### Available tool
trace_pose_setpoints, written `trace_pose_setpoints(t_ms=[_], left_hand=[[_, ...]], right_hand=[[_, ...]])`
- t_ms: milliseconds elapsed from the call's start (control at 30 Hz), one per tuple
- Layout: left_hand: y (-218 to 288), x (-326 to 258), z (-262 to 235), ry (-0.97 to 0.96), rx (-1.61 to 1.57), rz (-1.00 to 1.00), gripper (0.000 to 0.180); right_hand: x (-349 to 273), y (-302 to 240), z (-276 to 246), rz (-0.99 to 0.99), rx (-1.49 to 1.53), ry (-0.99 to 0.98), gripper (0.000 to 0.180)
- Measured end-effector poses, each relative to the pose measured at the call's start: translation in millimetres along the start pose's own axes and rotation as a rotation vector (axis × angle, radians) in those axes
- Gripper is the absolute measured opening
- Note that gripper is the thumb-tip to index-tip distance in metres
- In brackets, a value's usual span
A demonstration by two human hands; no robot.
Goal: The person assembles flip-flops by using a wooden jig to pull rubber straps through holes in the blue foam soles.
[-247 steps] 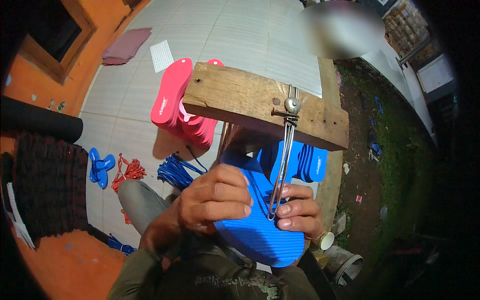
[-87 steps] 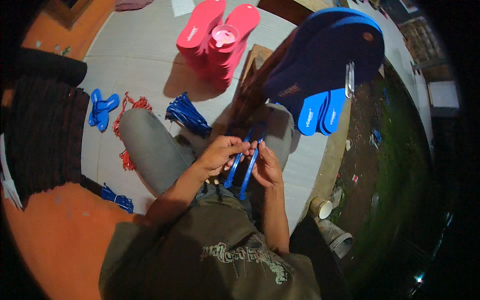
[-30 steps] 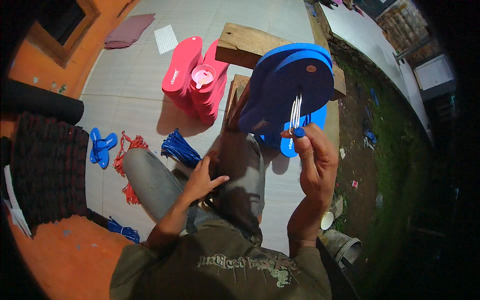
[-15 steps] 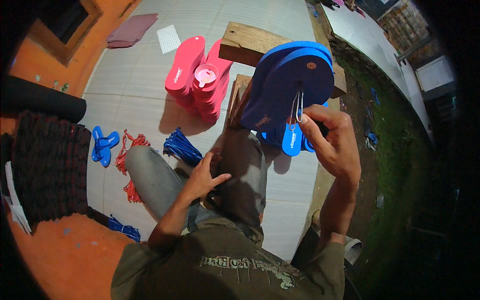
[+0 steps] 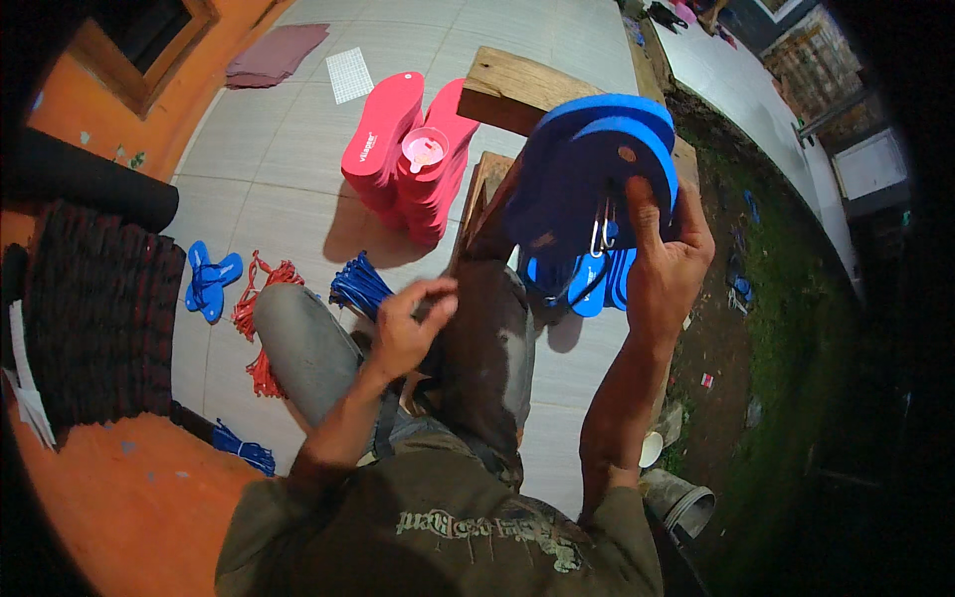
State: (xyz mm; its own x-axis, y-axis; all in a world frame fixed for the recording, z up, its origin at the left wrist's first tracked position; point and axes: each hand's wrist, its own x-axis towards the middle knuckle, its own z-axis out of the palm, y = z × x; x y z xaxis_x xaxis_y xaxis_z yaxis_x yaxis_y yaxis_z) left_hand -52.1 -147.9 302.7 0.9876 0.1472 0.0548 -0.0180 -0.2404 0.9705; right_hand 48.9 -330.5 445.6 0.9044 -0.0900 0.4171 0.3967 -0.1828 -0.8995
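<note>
My right hand grips the right edge of a blue flip-flop sole, its thumb lying on the upper face. Another blue sole shows behind it. A bent metal wire hook sticks out of the front sole below my thumb; its other end is hidden. Over my left thigh, my left hand has bent fingers, with thumb and forefinger apart and nothing visible between them. Close beside it lies a bundle of blue straps. Under the held soles are more blue soles.
A wooden stand rises before me. Stacked pink soles carry a small pink cup. Red straps, blue flip-flops and a dark stack of sheets lie left. A bucket stands at lower right.
My right hand has gone from holding the wire hook to gripping the sole's edge, and the front sole has shifted against the one behind. My left hand has lifted off my thigh.
</note>
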Motion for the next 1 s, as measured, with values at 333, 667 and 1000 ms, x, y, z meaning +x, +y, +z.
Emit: trace_pose_setpoints(t_ms=[333,667,1000], left_hand=[[139.7,109.3,42.7,-0.042,-0.093,0.514,0.037],[124.2,66.7,44.7,0.210,-0.055,0.733,0.019],[127.2,107.7,62.5,0.070,-0.323,0.456,0.025]], right_hand=[[-8.3,14.8,-16.8,0.106,0.349,-0.084,0.027],[-48.8,10.8,4.0,0.019,0.151,0.100,0.016],[-10.9,12.5,-6.1,0.239,0.328,-0.030,0.017]])
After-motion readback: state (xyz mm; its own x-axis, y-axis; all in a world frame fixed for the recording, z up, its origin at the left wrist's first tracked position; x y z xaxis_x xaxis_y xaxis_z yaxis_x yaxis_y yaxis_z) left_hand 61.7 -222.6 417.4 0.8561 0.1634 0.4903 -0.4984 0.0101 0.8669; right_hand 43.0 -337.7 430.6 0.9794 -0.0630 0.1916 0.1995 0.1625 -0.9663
